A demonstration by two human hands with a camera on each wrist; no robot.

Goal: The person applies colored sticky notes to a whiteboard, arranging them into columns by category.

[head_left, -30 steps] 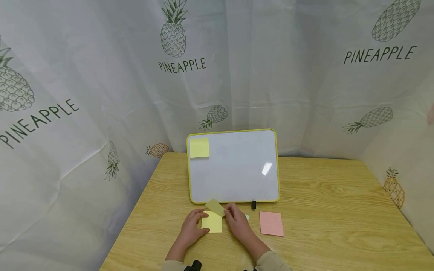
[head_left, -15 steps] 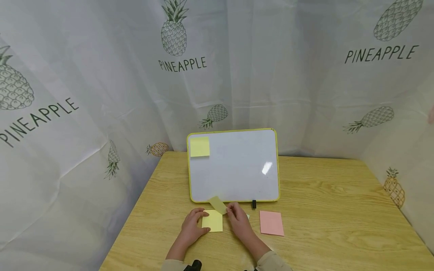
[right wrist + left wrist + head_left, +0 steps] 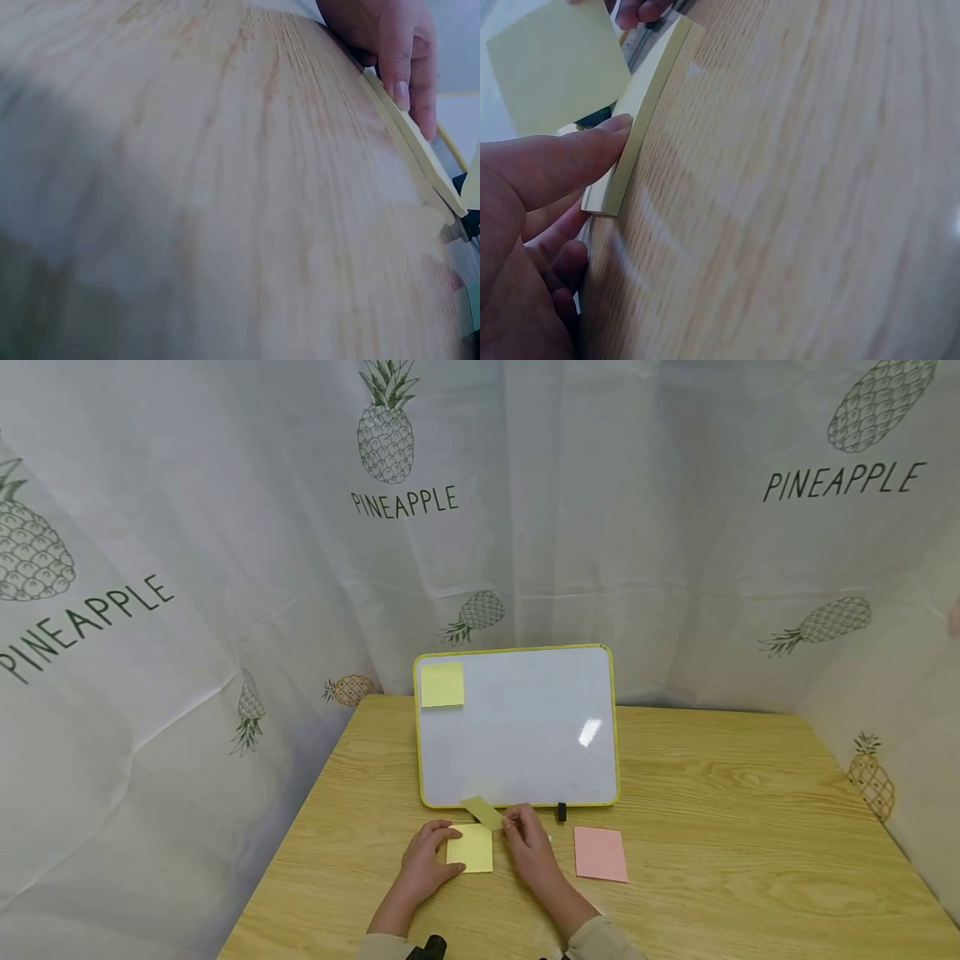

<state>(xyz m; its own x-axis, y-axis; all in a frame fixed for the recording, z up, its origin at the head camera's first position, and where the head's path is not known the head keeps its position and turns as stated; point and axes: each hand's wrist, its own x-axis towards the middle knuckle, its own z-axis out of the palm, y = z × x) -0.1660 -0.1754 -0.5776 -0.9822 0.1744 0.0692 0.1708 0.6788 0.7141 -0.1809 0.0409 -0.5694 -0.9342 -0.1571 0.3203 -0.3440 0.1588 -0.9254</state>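
A pad of yellow sticky notes lies on the table in front of the whiteboard. My left hand grips the pad's left side; in the left wrist view the thumb presses on its near edge. Just beyond the pad, my right hand pinches the right end of a single yellow sticky note, which tilts up towards the board's lower edge. That loose sheet shows broadly in the left wrist view. Part of a pale green note peeks out from behind the right hand, mostly hidden.
The whiteboard with a yellow frame leans at the back, a yellow note stuck at its upper left. A small black object sits at its lower edge. Right of my hands lies a pink sticky-note pad. A pineapple-print curtain surrounds the table.
My right hand has moved slightly away from me and to the right, carrying the loose yellow sheet up off the pad's far edge. My left hand stays on the pad.
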